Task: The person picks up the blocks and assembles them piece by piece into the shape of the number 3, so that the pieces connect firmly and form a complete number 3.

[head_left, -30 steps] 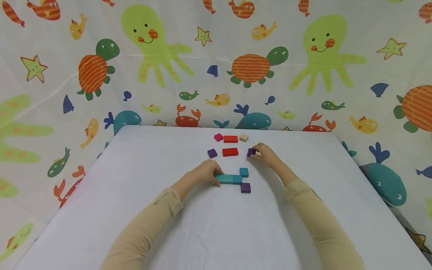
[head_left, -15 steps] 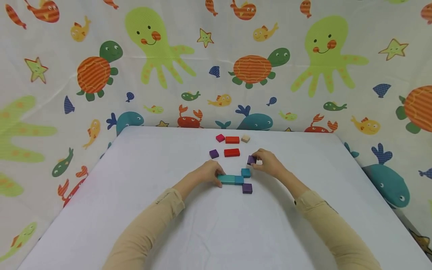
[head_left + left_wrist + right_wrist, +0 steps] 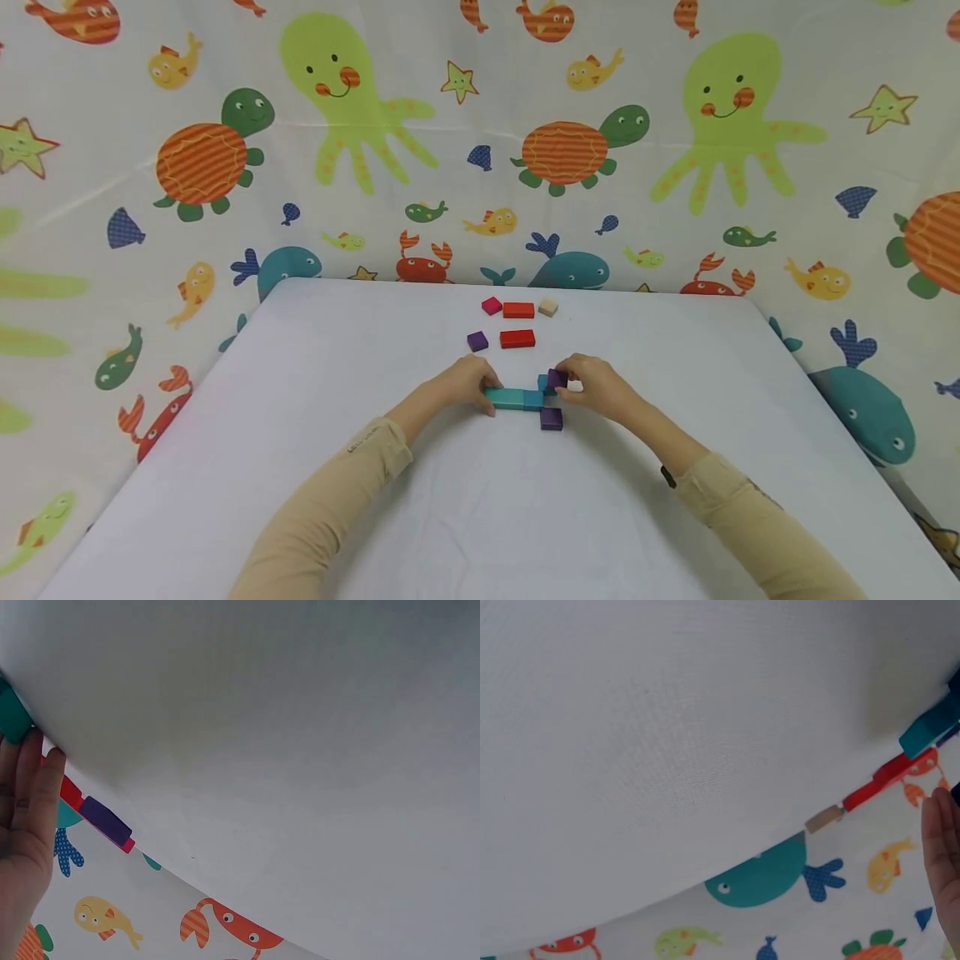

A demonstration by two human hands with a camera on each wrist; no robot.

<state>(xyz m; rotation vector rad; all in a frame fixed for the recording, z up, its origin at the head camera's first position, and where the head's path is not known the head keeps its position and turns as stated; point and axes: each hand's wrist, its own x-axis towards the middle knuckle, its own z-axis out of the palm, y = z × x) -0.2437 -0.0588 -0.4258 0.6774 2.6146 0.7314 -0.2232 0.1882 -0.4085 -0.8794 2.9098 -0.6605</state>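
Note:
In the head view my left hand (image 3: pixel 468 385) grips the left end of a long turquoise block (image 3: pixel 507 399) lying on the table. A small blue block (image 3: pixel 533 400) adjoins its right end. My right hand (image 3: pixel 596 385) pinches a small purple block (image 3: pixel 557 379), which partly covers a second blue block (image 3: pixel 543 384); whether they touch, I cannot tell. Another purple block (image 3: pixel 551 419) lies just below the row. In the left wrist view, fingertips of the left hand (image 3: pixel 28 802) meet a teal block (image 3: pixel 13 716). The right hand (image 3: pixel 943 847) shows at the right wrist view's edge.
Farther back lie a purple block (image 3: pixel 477 341) and a red block (image 3: pixel 517 338). Behind them are a pinkish-red block (image 3: pixel 491 306), another red block (image 3: pixel 518 310) and a beige block (image 3: pixel 548 307). A sea-animal curtain (image 3: pixel 450 125) hangs behind the white table (image 3: pixel 450 517).
My right hand has carried the purple block from the right of the nearer red block toward me, over the blue block. The left hand has stayed on the turquoise block.

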